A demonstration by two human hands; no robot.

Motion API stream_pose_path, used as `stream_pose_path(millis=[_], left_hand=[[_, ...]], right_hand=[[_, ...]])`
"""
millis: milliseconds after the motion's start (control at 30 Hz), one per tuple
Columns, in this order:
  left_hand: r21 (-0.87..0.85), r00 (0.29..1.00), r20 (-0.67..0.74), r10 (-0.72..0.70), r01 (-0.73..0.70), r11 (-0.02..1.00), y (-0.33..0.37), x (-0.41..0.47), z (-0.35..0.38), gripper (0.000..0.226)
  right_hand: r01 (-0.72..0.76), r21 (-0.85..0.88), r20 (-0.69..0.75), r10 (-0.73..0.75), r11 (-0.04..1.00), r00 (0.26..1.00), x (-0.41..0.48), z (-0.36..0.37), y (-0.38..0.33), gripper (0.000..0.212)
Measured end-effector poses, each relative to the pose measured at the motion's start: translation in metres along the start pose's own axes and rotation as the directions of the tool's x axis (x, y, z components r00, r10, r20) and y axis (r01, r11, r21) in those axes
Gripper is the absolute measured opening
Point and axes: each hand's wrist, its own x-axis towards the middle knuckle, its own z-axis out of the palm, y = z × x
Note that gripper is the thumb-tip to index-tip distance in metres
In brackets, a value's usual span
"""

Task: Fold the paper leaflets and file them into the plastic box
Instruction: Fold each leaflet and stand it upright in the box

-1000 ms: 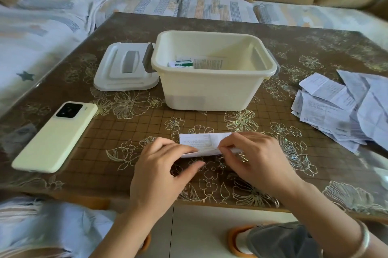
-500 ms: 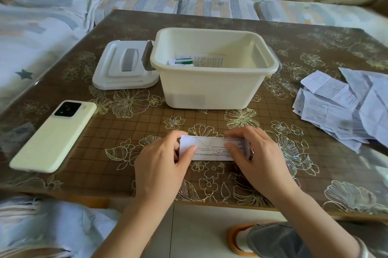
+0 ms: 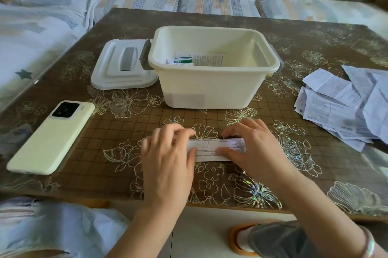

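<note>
The left hand [image 3: 168, 152] is smeared with motion, so I can't tell whether its fingers press or pinch. It covers the left end of the folded leaflet [image 3: 216, 149], and the right hand [image 3: 256, 148] covers the near right corner. The leaflet's print is too fine to read. Beyond the hands, the plastic box [image 3: 210, 90] hides most of its contents behind its near wall. The loose leaflets [image 3: 344, 106] past the right hand run off the edge.
</note>
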Motion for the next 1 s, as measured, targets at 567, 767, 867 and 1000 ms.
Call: stream_pose_path(millis=[567,767,867,1000], left_hand=[[-0.262,0.972,0.229,0.044,0.018,0.965,-0.003,0.011,0.007,0.033],[-0.278,0.973,0.226,0.055,0.010,0.961,-0.003,0.011,0.008,0.038],[-0.289,0.972,0.230,0.051,0.019,0.957,-0.002,0.011,0.008,0.038],[-0.285,0.973,0.226,0.042,0.025,0.958,-0.002,0.011,0.008,0.039]], right_hand=[[-0.079,-0.215,0.412,0.163,0.974,0.896,0.033,-0.033,-0.011,0.052],[-0.482,0.569,0.443,0.246,0.666,0.862,0.009,-0.044,-0.005,0.043],[-0.492,0.796,0.449,0.200,0.352,0.871,-0.005,-0.038,-0.007,0.043],[-0.249,0.804,0.213,0.128,0.539,0.968,-0.022,-0.015,-0.006,0.033]])
